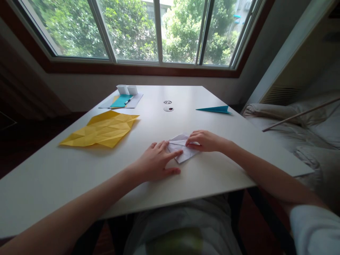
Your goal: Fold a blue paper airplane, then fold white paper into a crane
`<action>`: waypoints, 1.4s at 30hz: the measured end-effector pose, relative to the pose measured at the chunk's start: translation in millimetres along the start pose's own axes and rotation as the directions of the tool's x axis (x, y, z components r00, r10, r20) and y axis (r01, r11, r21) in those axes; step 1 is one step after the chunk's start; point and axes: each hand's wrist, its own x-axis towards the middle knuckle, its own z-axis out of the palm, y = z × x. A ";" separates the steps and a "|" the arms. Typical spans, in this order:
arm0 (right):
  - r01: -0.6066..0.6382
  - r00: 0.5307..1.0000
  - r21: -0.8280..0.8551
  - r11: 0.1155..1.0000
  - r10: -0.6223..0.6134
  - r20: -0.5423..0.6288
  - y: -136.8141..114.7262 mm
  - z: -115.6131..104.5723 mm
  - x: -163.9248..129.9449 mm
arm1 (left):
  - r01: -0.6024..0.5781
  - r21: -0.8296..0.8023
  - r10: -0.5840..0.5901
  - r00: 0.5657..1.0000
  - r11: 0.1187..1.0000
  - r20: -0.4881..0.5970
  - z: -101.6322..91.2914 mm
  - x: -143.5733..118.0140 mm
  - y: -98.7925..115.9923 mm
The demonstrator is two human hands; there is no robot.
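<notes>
At a white counter (79,170) under a wide window (156,32), you lean over a half-folded white paper (186,150) lying flat near the front edge, a little right of its middle. Toward the left edge lies a large creased yellow sheet (102,131), spread open; at the far left corner sits a grey sheet (136,101) bearing a teal card (120,101), a pen (128,101) and two small white boxes (127,89); near the far right edge rests a teal paper dart (216,109). Two small round caps (168,105) mark the counter's far middle.

Your left hand (156,163) lies flat and spread, fingers pinning the paper's left side. Your right hand (204,141) is curled, fingertips pressing on the paper's upper fold; neither hand grips it, both hold it down.

The paper looks light, thin and pliant, likely to slide on the smooth counter and to crease wherever pressed. It would best be held by flat fingers on the layered middle, and lifted, if at all, by a folded edge or corner, where it is stiffest.
</notes>
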 end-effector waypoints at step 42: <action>-0.215 0.963 0.091 0.972 0.196 0.183 11.2 -18.2 -15.6 | 0.036 -0.023 -0.035 0.998 0.999 0.045 -3.7 1.7 0.4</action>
